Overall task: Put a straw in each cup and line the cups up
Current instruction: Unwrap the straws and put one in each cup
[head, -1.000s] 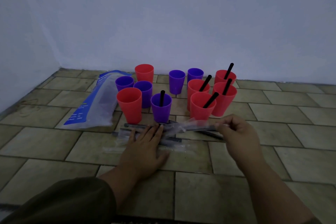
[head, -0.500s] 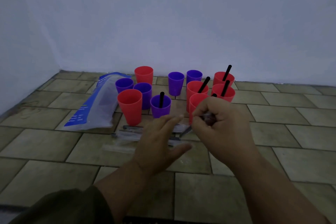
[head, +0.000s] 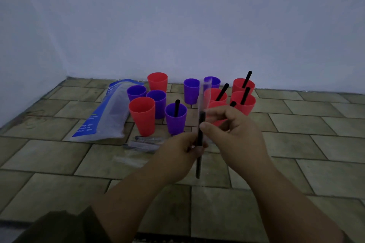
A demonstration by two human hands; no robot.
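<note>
My left hand [head: 181, 154] is closed around the lower part of a black straw [head: 199, 144], gripping it between thumb and fingers so that it stands nearly upright above the floor. My right hand [head: 235, 134] pinches the same straw higher up, thumb and forefinger drawn together on its clear wrapper [head: 204, 94], which sticks up past the straw's top end, empty and see-through.

Just beyond my hands, on the tiled floor [head: 296, 144], I see a small pile of wrapped straws [head: 146, 142] lying flat, with a loose bit of clear wrapping nearer to me.

Behind them stand the cups, bunched together rather than in a line. A purple cup [head: 175, 118] near the middle has a black straw in it. To its left stand a tall red cup [head: 142, 115], two purple cups and another red cup [head: 157, 82] at the back, all without straws, as are two purple cups further back in the middle. To the right, four red cups [head: 244, 102] each hold a straw; one is partly hidden by my right hand.

A blue and clear plastic bag [head: 106, 112] lies to the left of the cups, near the white wall [head: 177, 25].
</note>
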